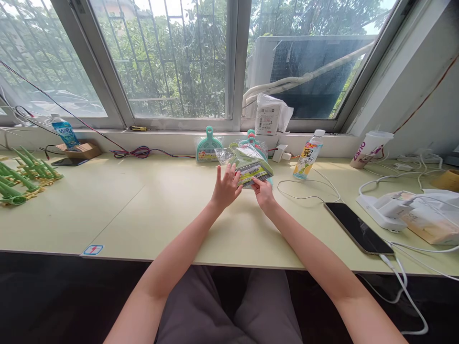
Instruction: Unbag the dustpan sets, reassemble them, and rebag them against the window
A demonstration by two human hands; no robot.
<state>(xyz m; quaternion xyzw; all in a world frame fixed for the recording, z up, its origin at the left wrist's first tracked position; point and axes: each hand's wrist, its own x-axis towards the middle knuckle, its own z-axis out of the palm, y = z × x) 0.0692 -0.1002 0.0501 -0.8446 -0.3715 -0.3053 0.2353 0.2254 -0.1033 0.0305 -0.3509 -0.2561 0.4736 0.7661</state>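
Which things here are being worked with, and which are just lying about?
Being worked with:
left hand, fingers on the pack
right hand, pinching its edge
wrapped dustpan pack
probably the similar teal pack behind

Lying about:
phone
juice bottle
lidded cup
green plastic parts
screwdriver

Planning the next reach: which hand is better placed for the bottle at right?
Probably the right hand: it is nearer the bottle, while the left hand touches the packet's left edge.
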